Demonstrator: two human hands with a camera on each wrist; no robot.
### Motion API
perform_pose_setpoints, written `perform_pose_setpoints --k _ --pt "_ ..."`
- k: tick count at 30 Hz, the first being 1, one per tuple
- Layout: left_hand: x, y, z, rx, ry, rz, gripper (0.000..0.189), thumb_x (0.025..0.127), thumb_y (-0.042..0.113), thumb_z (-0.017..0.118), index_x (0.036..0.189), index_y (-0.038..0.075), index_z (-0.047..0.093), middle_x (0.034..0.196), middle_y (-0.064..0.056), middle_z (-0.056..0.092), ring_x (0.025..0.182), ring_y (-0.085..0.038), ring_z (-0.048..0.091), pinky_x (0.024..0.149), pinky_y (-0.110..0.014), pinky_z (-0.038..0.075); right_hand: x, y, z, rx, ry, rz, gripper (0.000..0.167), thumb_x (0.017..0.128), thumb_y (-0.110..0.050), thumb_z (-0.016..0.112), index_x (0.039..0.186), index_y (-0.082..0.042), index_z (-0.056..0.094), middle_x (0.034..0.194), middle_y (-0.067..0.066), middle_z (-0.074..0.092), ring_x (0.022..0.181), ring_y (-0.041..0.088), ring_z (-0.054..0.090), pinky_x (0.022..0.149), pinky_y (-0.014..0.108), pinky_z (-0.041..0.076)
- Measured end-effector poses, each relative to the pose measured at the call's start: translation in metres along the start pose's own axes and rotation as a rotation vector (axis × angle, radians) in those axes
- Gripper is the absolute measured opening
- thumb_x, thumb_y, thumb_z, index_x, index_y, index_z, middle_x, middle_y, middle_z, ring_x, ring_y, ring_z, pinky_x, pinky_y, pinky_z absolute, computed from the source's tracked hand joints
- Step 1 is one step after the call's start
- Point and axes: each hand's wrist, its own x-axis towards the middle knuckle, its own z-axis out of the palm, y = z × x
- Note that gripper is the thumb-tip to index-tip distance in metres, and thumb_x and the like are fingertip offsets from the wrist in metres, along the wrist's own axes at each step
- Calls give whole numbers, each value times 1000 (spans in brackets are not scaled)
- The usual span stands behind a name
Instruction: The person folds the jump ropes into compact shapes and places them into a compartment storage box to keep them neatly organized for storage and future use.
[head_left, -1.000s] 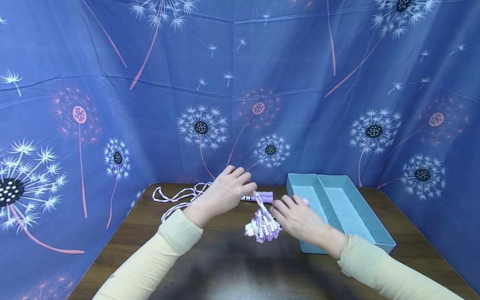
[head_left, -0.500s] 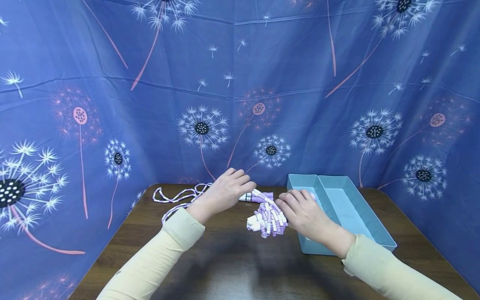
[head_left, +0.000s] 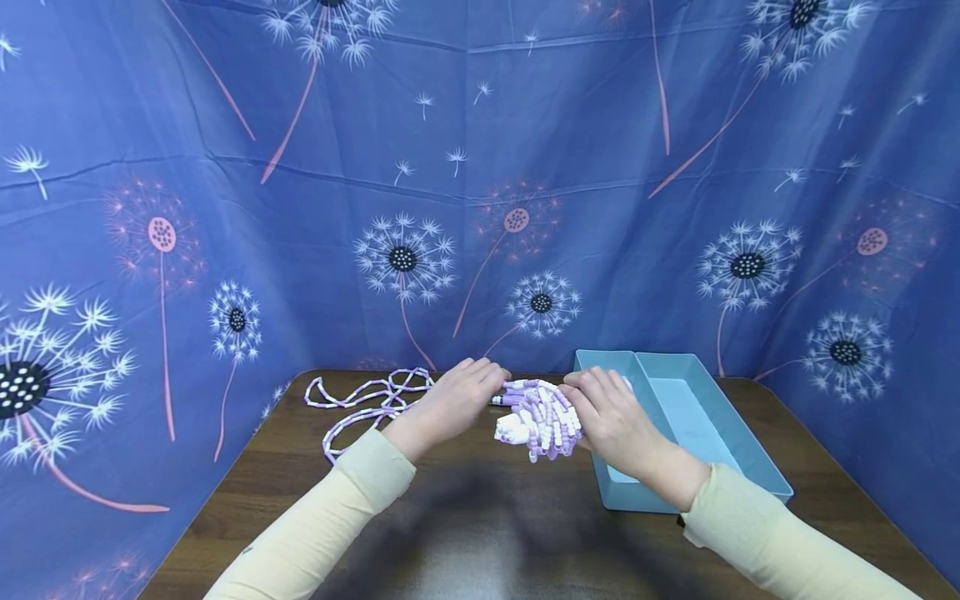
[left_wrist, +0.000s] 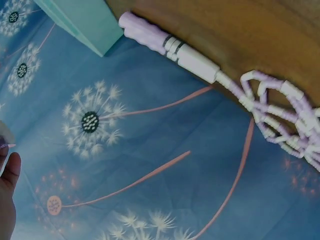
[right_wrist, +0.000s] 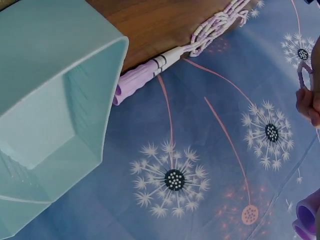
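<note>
Left of centre in the lower half of the head view, a loose beaded rope (head_left: 375, 412) lies in loops on the brown bench (head_left: 255, 500), before a blue dandelion-print cloth (head_left: 450, 125). Near the middle, the fingers of the left hand (head_left: 457, 400) pinch a strand of a white-and-lilac beaded bundle (head_left: 553, 421). That bundle hangs just to the right, above the bench, grasped by the curled fingers of the right hand (head_left: 618, 425). Farther right stands a teal divided box (head_left: 637, 497), partly hidden by this hand.
</note>
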Motion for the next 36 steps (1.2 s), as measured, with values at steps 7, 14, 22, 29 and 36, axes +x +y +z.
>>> perform_pose_setpoints --k 7,14,22,29,36 --pt "-13 -8 7 -1 93 -8 9 88 9 59 95 8 55 84 0 59 76 -15 58 64 -28 43 0 3 -1 4 29 -4 30 99 -22 41 95 3 58 93 15 57 76 28 51 58 38 37" --pt "-21 -17 8 -3 60 -10 28 86 -4 49 111 6 57 93 -3 57 85 -18 55 72 -30 45 0 7 -3 8 21 37 35 100 -28 41 96 3 58 93 15 57 77 28 51 59 38 37" --pt "-26 -18 8 -40 35 -3 45 82 -9 46 123 7 55 97 -2 55 84 -18 49 73 -30 42 -1 11 -5 -19 12 86 40 100 -31 40 94 4 59 93 15 56 76 29 51 57 38 35" --pt "-28 -11 12 52 96 5 20 89 3 54 108 3 58 90 -2 64 81 -16 61 74 -28 50 -3 13 -4 -24 10 149 39 99 -30 39 94 4 58 93 15 57 77 31 51 58 40 37" --pt "-25 7 19 145 113 20 5 86 8 59 85 6 54 71 0 60 62 -15 57 59 -27 47 -5 12 -4 -43 -89 258 30 82 -20 58 97 6 56 98 18 55 84 33 53 61 42 40"
